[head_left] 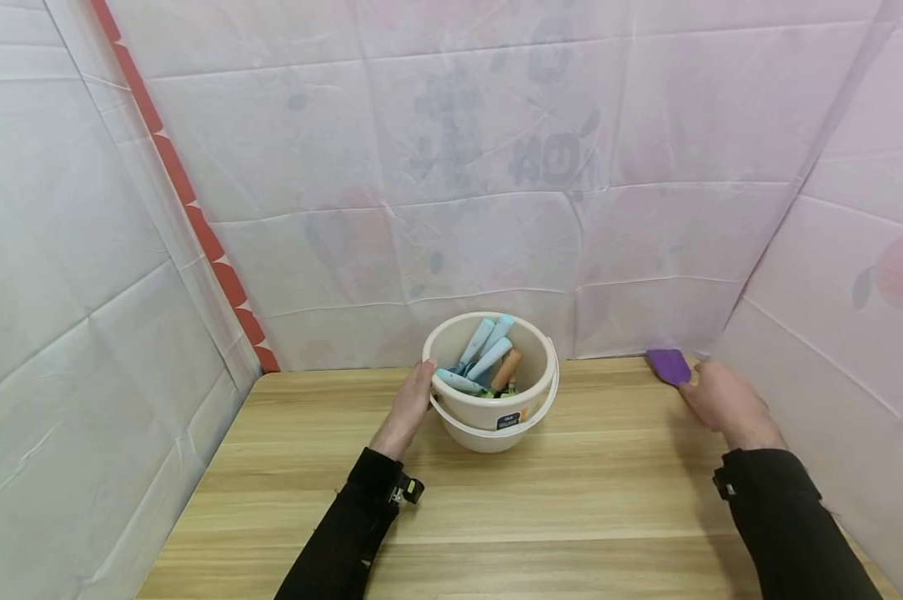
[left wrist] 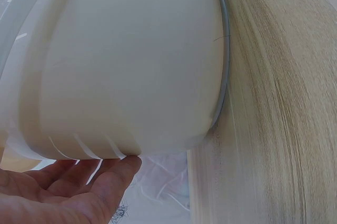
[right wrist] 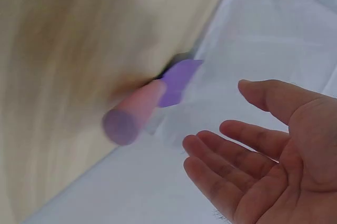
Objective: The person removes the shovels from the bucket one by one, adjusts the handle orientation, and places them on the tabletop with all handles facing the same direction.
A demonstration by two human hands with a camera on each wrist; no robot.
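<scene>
1. Reaching for the purple scraper [head_left: 669, 366] at the back right of the tabletop [head_left: 571, 517], the right hand [head_left: 724, 400] is open and close beside it.
2. Its handle [right wrist: 131, 113] points toward the hand, blade at the wall.
3. Next: close fingers round that handle.
4. The left hand [head_left: 413, 400], fingers flat, steadies the white bucket [head_left: 491, 421] of tools.
</scene>
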